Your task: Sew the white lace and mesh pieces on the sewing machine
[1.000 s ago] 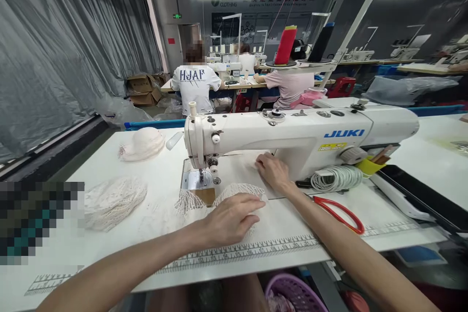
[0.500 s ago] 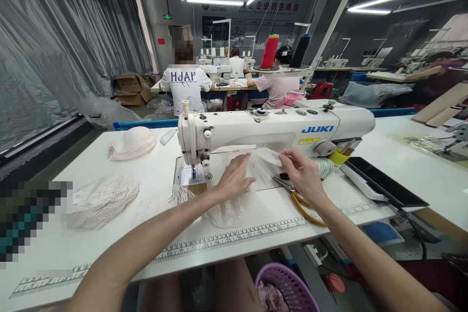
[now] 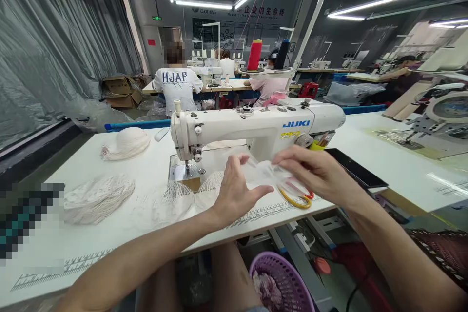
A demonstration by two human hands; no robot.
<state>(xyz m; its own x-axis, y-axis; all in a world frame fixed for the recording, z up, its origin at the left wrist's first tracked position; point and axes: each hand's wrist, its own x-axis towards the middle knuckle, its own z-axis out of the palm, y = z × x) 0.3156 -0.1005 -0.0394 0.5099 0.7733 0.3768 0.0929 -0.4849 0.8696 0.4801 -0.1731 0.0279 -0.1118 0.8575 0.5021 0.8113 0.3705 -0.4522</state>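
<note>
A thin, see-through white piece of fabric [image 3: 261, 174] hangs between my two hands, in front of the sewing machine [image 3: 226, 129]. My right hand [image 3: 316, 170] pinches its right end between thumb and fingertips. At the other end is my left hand [image 3: 234, 190], open, its thumb stretched away from the curved fingers and the fabric against the fingertips. White lacy pieces [image 3: 179, 200] lie on the table left of my left hand. Scissors [image 3: 298, 200] with yellow and red handles lie below my right hand, partly covered by the fabric.
Two stacks of pale lace pieces [image 3: 100, 197] and cups [image 3: 126, 144] sit at the left. A printed ruler [image 3: 256, 212] runs along the front edge. Right of the machine lies a black tablet-like panel [image 3: 354, 168]. A purple basket [image 3: 305, 290] stands below. Co-workers sit beyond.
My right hand has lifted and drawn right and nearer with the fabric, over the scissors. My left hand has turned, thumb spreading from the fingers. The view has shifted right.
</note>
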